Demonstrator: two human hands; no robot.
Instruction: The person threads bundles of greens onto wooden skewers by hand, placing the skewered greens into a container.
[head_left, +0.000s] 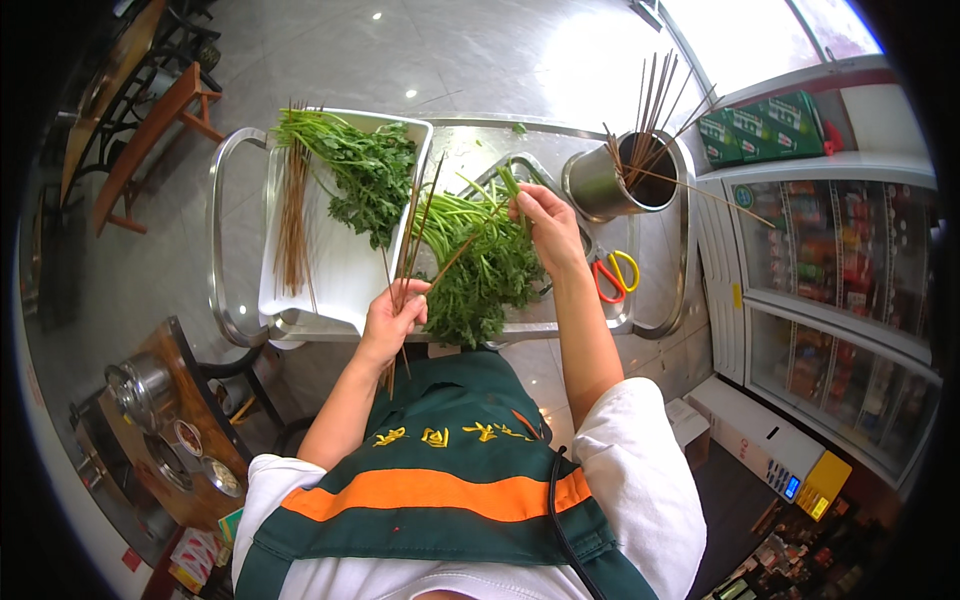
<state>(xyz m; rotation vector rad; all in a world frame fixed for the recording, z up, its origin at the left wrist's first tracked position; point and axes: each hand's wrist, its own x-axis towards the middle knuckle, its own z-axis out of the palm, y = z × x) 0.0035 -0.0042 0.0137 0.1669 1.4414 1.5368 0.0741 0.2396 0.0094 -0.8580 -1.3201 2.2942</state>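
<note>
My left hand (395, 315) grips several thin brown skewers (418, 217), which fan upward and stick out below the fist. One of them slants towards my right hand (546, 217), whose fingers pinch a short piece of green stalk (508, 182). Between and below the hands lies a leafy green vegetable heap (480, 277), stalks towards the top. To the left, a white plastic tray (341, 289) holds a row of skewers (292, 232) and more leafy greens (367, 161), their stalks over the skewers' upper ends.
A metal cylinder (592, 184) with more skewers stands at the metal cart's (684, 262) right end. Scissors (616, 277) with red and yellow handles lie near my right forearm. Glass-door refrigerator (832, 255) at right, wooden bench (150, 142) at upper left, wooden table (199, 480) with pots at lower left.
</note>
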